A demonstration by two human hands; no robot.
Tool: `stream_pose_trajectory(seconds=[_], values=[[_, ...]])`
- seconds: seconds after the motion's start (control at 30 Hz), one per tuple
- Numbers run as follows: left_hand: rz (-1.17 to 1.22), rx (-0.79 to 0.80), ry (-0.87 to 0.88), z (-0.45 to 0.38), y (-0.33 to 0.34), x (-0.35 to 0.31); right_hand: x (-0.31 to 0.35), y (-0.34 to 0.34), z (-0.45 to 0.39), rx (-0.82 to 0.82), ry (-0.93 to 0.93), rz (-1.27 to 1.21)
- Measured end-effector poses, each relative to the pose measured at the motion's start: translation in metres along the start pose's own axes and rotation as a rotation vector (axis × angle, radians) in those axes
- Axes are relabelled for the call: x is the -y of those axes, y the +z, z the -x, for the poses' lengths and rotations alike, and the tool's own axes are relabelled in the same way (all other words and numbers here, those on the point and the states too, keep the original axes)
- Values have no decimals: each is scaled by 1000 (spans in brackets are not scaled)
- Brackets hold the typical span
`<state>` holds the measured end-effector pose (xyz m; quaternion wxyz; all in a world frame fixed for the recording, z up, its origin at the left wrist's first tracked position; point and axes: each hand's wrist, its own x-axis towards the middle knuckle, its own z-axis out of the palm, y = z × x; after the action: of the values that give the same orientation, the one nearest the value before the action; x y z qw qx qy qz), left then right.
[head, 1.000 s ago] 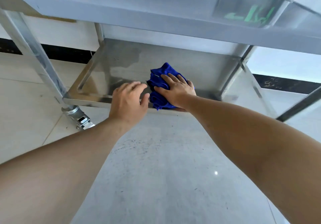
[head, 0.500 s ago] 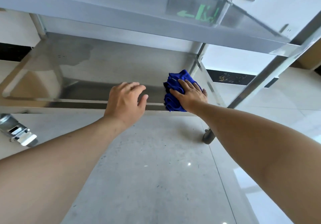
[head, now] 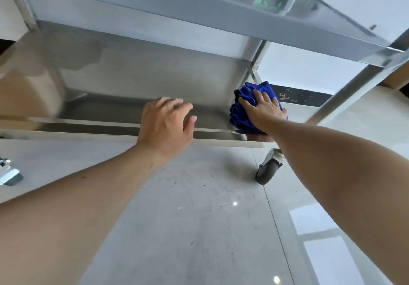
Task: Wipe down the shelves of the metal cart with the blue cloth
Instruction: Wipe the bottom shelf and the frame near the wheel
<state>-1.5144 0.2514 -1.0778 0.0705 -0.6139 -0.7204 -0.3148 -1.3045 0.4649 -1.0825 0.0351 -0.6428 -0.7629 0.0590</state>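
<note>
The metal cart's bottom shelf (head: 137, 79) is a shiny steel tray low over the floor. A bunched blue cloth (head: 242, 107) lies in its near right corner, pressed down under my right hand (head: 263, 110), whose fingers spread over the top of it. My left hand (head: 166, 125) rests on the shelf's front rim (head: 66, 132) near the middle, fingers curved and apart, holding nothing. The upper shelf (head: 199, 12) hangs close above both hands.
A black caster wheel (head: 266, 172) stands under the right front corner, and another caster bracket (head: 8, 173) shows at the left edge. A slanted steel leg (head: 354, 85) rises at the right. Grey tiled floor (head: 199, 218) lies below my arms.
My right hand has slid the blue cloth rightward along the bottom shelf from the middle to the near right corner. My left hand has stayed on the front rim.
</note>
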Motion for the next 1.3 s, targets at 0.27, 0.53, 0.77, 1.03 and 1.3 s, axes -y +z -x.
stream_pose_trajectory(seconds=[0.27,0.53,0.77,1.03,1.3], values=[[-85,-36,-84,24,-22,60,56,6,-27,12,-35,-25],[-78,-97,-182,33,-42,95,139,16,-15,18,-198,-34],[-105,-74,-182,48,-68,128,249,33,16,71,-388,-30],[-63,-150,-243,77,-101,166,393,56,73,97,-639,-61],[-126,-201,-306,92,-122,203,485,66,107,82,-777,-107]])
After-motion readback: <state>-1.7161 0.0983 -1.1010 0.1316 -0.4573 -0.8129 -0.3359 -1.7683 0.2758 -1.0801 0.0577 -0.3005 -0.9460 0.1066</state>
